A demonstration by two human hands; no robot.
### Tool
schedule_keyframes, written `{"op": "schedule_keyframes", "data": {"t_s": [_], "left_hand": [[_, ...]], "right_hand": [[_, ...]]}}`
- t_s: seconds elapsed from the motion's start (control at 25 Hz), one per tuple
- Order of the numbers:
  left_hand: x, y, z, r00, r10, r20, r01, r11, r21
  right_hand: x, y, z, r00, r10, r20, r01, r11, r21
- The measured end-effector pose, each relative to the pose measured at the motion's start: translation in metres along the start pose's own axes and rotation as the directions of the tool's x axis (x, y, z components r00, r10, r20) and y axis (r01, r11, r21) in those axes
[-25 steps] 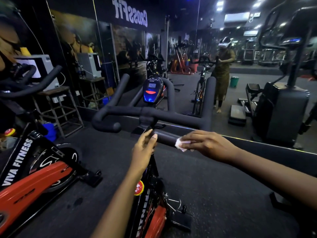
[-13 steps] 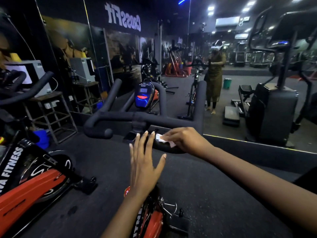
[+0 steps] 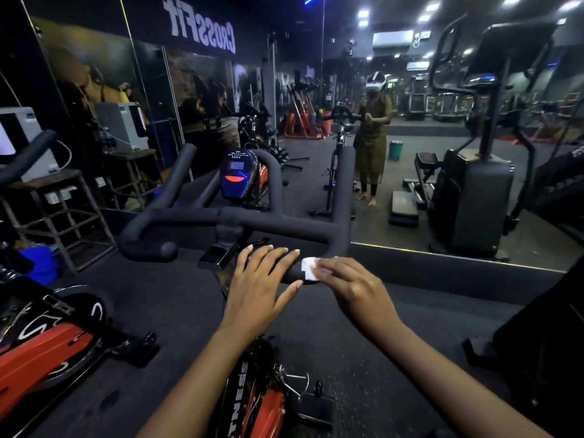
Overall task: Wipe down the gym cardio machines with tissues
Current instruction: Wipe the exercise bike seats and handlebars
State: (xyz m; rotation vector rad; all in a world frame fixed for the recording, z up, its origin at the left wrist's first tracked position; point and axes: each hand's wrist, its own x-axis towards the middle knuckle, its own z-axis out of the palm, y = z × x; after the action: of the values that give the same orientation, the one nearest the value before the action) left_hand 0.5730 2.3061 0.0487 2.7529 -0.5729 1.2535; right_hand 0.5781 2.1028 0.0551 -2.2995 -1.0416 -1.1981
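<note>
At centre frame, a person's right hand (image 3: 354,289) curls over a white tissue (image 3: 308,268), pressing it against the near grip of a spin bike's black handlebar (image 3: 271,221). The left hand (image 3: 259,286) lies just beside it, fingers straight and spread on the same grip. A blue console (image 3: 238,173) stands above, and a wall mirror (image 3: 316,184) lies behind.

Location: commercial gym. Reference item: the black spin-bike handlebar (image 3: 252,218) with its console (image 3: 238,173). Ahead of the handlebar, a mirror wall (image 3: 316,172) shows reversed "CrossFit" lettering (image 3: 202,28) and reflects a stair-climber (image 3: 471,197) and further bikes. Left of the handlebar stands a red spin bike (image 3: 41,352). Below the handlebar lies dark rubber flooring (image 3: 347,343).
</note>
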Motion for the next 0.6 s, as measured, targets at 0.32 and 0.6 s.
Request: {"op": "schedule_keyframes", "data": {"t_s": [0.32,0.6], "left_hand": [[0.001,0.003,0.000,1.000,-0.029,-0.008,0.029,1.000,0.010],[0.000,0.003,-0.001,0.999,-0.044,0.025,0.044,0.999,0.009]], "right_hand": [[0.027,0.054,0.005,0.989,0.140,-0.046,-0.143,0.988,-0.060],[0.019,0.051,-0.001,0.998,-0.045,0.034,0.043,0.997,0.065]]}}
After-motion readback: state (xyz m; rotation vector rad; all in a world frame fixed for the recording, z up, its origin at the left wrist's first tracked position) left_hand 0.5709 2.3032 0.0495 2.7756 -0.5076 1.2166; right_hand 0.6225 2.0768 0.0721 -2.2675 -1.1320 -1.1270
